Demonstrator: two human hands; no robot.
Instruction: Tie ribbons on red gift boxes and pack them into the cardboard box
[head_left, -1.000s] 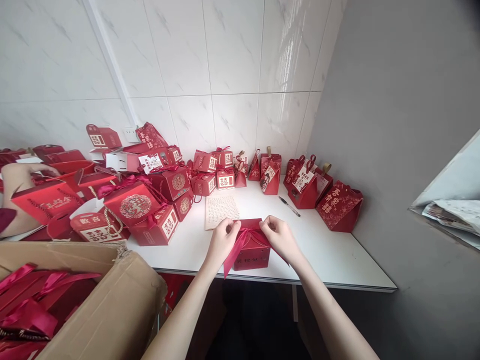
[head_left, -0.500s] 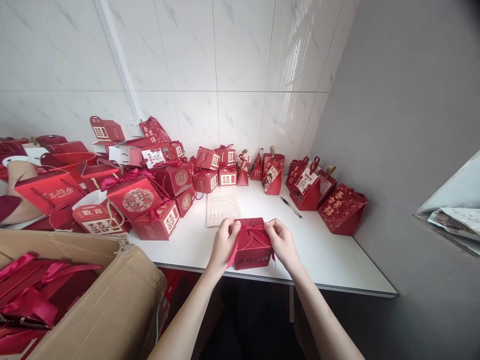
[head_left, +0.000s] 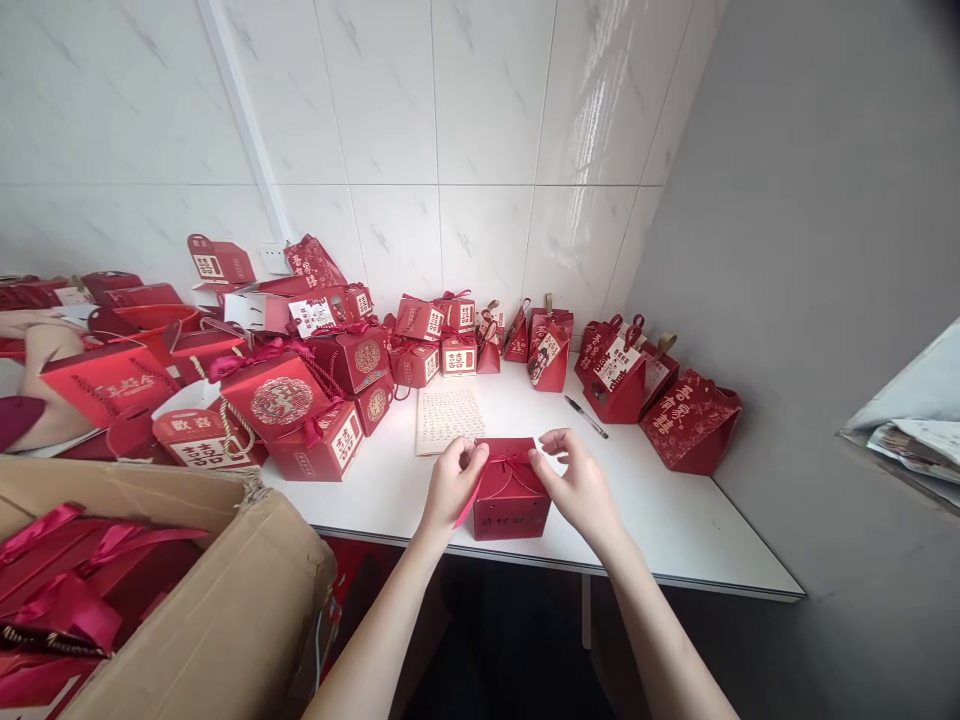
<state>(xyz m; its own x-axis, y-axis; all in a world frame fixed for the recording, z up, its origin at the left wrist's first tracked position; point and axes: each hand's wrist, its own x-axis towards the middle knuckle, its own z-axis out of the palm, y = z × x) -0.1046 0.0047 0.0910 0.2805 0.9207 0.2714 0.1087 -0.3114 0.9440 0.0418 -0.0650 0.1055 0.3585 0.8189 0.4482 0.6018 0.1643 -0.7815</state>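
Note:
A small dark red gift box (head_left: 511, 500) stands on the white table (head_left: 667, 525) near its front edge. A red ribbon (head_left: 495, 468) crosses its top and one end hangs down the left side. My left hand (head_left: 450, 482) pinches the ribbon at the box's upper left corner. At the upper right corner my right hand (head_left: 574, 482) holds the other ribbon end with fingers curled. Both hands rest against the box top.
Many red gift boxes and bags (head_left: 300, 385) crowd the table's back and left. A handwritten sheet (head_left: 448, 417) and a pen (head_left: 585, 416) lie behind the box. An open cardboard carton (head_left: 187, 590) with red ribbons sits at lower left. A grey wall is at right.
The loose ribbon that hung wide across the box front has been drawn up tight onto the top. My hands have moved slightly closer to the box corners.

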